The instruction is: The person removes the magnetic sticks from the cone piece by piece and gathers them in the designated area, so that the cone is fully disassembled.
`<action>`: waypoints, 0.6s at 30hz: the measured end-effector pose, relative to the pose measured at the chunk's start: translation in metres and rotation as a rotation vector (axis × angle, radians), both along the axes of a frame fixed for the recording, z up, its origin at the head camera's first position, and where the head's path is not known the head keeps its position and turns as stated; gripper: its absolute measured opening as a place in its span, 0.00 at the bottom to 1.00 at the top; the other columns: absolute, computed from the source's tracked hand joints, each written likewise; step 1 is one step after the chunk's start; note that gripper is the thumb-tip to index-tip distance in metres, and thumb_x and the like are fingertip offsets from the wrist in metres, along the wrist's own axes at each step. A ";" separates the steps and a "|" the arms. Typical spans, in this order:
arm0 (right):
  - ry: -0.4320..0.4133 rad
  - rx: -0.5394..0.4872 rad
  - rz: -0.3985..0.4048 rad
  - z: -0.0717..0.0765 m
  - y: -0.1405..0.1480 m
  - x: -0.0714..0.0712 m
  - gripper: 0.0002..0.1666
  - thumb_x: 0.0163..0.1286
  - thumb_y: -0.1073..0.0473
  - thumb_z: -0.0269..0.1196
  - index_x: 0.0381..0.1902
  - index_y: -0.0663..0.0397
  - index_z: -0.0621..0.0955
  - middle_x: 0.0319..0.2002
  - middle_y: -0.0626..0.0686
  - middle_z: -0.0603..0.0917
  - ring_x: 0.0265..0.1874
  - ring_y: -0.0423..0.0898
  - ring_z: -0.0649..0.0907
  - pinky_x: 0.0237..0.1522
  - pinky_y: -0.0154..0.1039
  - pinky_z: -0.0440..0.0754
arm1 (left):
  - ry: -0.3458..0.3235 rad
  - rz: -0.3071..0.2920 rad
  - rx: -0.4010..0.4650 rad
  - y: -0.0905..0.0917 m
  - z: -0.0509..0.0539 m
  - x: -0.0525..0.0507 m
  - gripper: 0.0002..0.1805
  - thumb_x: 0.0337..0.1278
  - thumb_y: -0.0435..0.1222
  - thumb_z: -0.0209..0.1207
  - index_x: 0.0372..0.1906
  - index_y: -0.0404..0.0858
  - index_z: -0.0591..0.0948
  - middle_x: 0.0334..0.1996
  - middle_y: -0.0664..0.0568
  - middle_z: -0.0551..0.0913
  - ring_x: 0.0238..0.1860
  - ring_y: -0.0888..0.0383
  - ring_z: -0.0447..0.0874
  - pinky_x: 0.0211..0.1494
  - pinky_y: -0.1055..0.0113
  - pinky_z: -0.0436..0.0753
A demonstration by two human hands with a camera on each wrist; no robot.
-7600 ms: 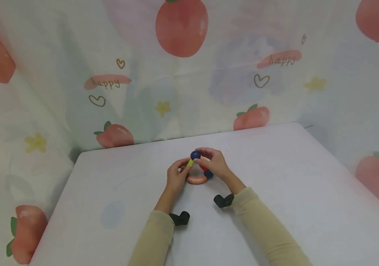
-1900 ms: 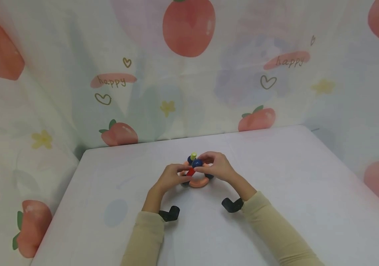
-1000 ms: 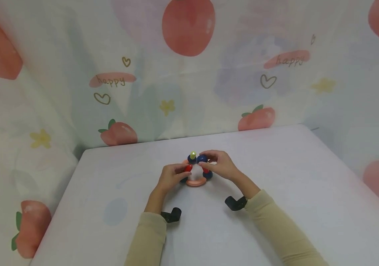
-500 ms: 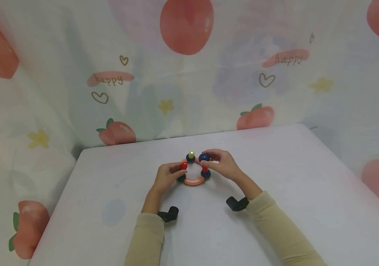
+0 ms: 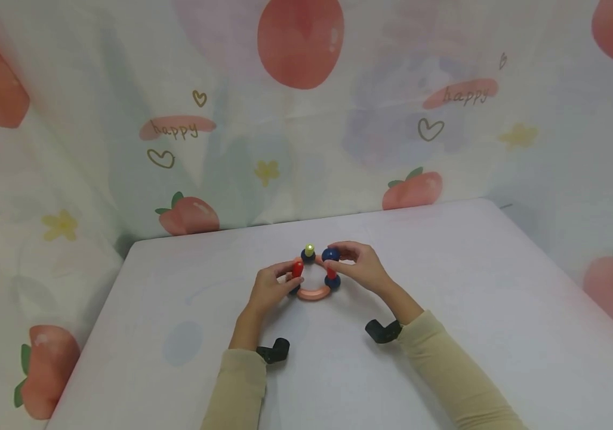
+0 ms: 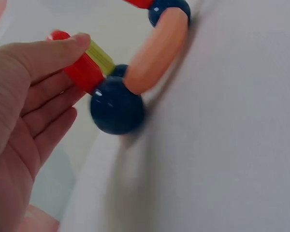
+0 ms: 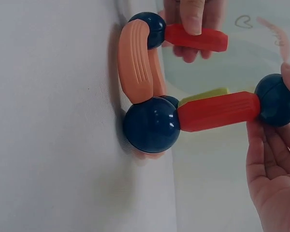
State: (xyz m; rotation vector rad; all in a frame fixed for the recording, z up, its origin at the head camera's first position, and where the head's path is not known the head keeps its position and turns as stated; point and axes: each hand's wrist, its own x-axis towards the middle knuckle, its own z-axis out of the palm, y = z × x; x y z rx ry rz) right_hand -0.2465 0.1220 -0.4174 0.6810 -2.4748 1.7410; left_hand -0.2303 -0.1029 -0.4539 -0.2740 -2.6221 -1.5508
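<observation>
Right hand (image 5: pixel 361 263) pinches blue ball (image 5: pixel 330 254) atop upright red stick (image 7: pixel 217 111) at orange ring's (image 5: pixel 314 295) four o'clock; left hand (image 5: pixel 271 286) grips second red stick (image 5: pixel 298 269), near upright, at eight; green stick (image 5: pixel 309 251) stands toward ten from the ball

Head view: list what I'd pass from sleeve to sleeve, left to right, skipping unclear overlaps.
Beige fabric left sleeve, black angled left wrist device, leftmost red plastic rod, yellow-green plastic rod, glossy dark-blue ball atop another red rod, black angled right wrist device, beige fabric right sleeve.
</observation>
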 end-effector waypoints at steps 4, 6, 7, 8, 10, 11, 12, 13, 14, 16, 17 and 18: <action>0.017 0.001 -0.015 -0.002 0.000 0.000 0.22 0.57 0.60 0.68 0.48 0.65 0.78 0.44 0.58 0.81 0.43 0.53 0.79 0.51 0.52 0.73 | 0.244 0.028 -0.122 0.004 0.015 0.010 0.26 0.47 0.39 0.67 0.54 0.38 0.78 0.51 0.52 0.79 0.56 0.56 0.73 0.57 0.59 0.71; 0.032 -0.006 -0.020 -0.003 0.000 0.000 0.22 0.57 0.61 0.68 0.48 0.65 0.78 0.43 0.59 0.81 0.43 0.53 0.79 0.51 0.52 0.73 | 0.380 0.043 -0.157 0.010 0.022 0.016 0.26 0.46 0.38 0.68 0.53 0.36 0.78 0.50 0.50 0.80 0.54 0.55 0.75 0.55 0.61 0.72; 0.043 -0.013 -0.019 -0.003 0.000 0.000 0.22 0.57 0.61 0.67 0.48 0.66 0.78 0.43 0.59 0.81 0.43 0.53 0.79 0.51 0.52 0.73 | 0.438 0.049 -0.164 0.013 0.023 0.019 0.26 0.46 0.38 0.68 0.53 0.35 0.78 0.49 0.49 0.80 0.53 0.55 0.76 0.54 0.62 0.73; 0.051 -0.019 -0.017 -0.003 0.000 0.001 0.22 0.57 0.62 0.67 0.48 0.66 0.78 0.44 0.60 0.81 0.43 0.54 0.79 0.51 0.53 0.73 | 0.487 0.052 -0.165 0.017 0.024 0.021 0.25 0.45 0.37 0.69 0.52 0.34 0.79 0.49 0.48 0.81 0.52 0.55 0.77 0.53 0.63 0.74; 0.063 -0.031 -0.016 -0.003 0.000 0.001 0.22 0.57 0.62 0.67 0.48 0.67 0.78 0.44 0.61 0.80 0.43 0.54 0.79 0.51 0.53 0.73 | 0.543 0.050 -0.143 0.025 0.024 0.025 0.25 0.44 0.37 0.69 0.51 0.33 0.79 0.47 0.46 0.81 0.50 0.54 0.78 0.51 0.64 0.75; 0.068 -0.037 -0.015 -0.003 0.000 0.002 0.22 0.57 0.63 0.67 0.48 0.68 0.77 0.44 0.61 0.80 0.44 0.55 0.79 0.51 0.54 0.73 | 0.552 0.044 -0.117 0.030 0.023 0.026 0.24 0.44 0.36 0.69 0.50 0.33 0.79 0.47 0.46 0.81 0.50 0.54 0.78 0.51 0.64 0.75; 0.067 -0.043 -0.015 -0.003 0.000 0.002 0.22 0.57 0.63 0.67 0.48 0.68 0.77 0.44 0.61 0.80 0.44 0.55 0.79 0.51 0.54 0.73 | 0.556 0.038 -0.092 0.034 0.021 0.028 0.24 0.45 0.36 0.69 0.50 0.32 0.79 0.47 0.46 0.81 0.50 0.54 0.78 0.52 0.64 0.75; 0.067 -0.045 -0.017 -0.002 0.000 0.002 0.22 0.57 0.63 0.67 0.48 0.68 0.77 0.44 0.61 0.80 0.44 0.54 0.79 0.51 0.54 0.73 | 0.558 0.034 -0.073 0.038 0.020 0.028 0.24 0.45 0.36 0.68 0.50 0.31 0.79 0.47 0.45 0.81 0.50 0.53 0.78 0.51 0.64 0.75; 0.061 -0.047 -0.019 -0.002 0.000 0.002 0.23 0.57 0.63 0.67 0.48 0.68 0.77 0.44 0.61 0.80 0.43 0.54 0.79 0.50 0.54 0.73 | 0.551 0.035 -0.059 0.043 0.017 0.029 0.23 0.46 0.36 0.68 0.50 0.31 0.79 0.47 0.46 0.81 0.50 0.54 0.78 0.52 0.64 0.75; 0.048 -0.054 -0.020 -0.001 0.001 0.002 0.23 0.56 0.63 0.68 0.48 0.68 0.77 0.44 0.60 0.80 0.43 0.53 0.79 0.50 0.53 0.73 | 0.524 0.035 -0.032 0.051 0.012 0.029 0.23 0.47 0.36 0.67 0.50 0.31 0.79 0.47 0.46 0.81 0.51 0.54 0.77 0.52 0.64 0.74; 0.041 -0.053 -0.020 -0.001 0.001 0.003 0.23 0.56 0.62 0.68 0.48 0.68 0.78 0.44 0.60 0.80 0.43 0.52 0.79 0.50 0.53 0.73 | 0.512 0.040 -0.034 0.054 0.008 0.029 0.23 0.47 0.36 0.67 0.50 0.31 0.79 0.46 0.46 0.81 0.51 0.55 0.77 0.53 0.63 0.74; 0.033 -0.053 -0.019 -0.001 0.002 0.003 0.23 0.56 0.62 0.68 0.48 0.67 0.78 0.44 0.60 0.81 0.43 0.52 0.79 0.50 0.52 0.74 | 0.491 0.049 -0.039 0.057 0.005 0.029 0.24 0.47 0.37 0.67 0.51 0.31 0.79 0.46 0.46 0.82 0.50 0.55 0.78 0.52 0.64 0.75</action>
